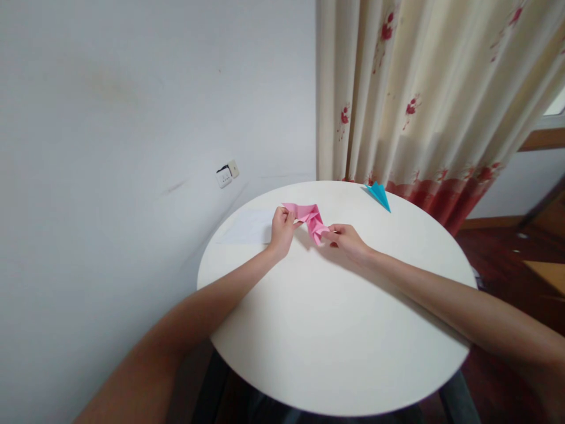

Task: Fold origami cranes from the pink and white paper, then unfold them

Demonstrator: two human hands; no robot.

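A folded piece of pink paper (312,219), creased into an angular shape, is held between both hands a little above the white round table. My left hand (283,227) pinches its left end between thumb and fingers. At the lower right end, my right hand (347,238) grips it by the fingertips. The paper bends downward between the two hands, and its underside is hidden.
The round white table (335,330) has a blue paper plane (379,195) at its far right edge. A white sheet (246,227) lies at the left, beside my left hand. Behind stand a wall with a socket (224,177) and a flowered curtain (397,88).
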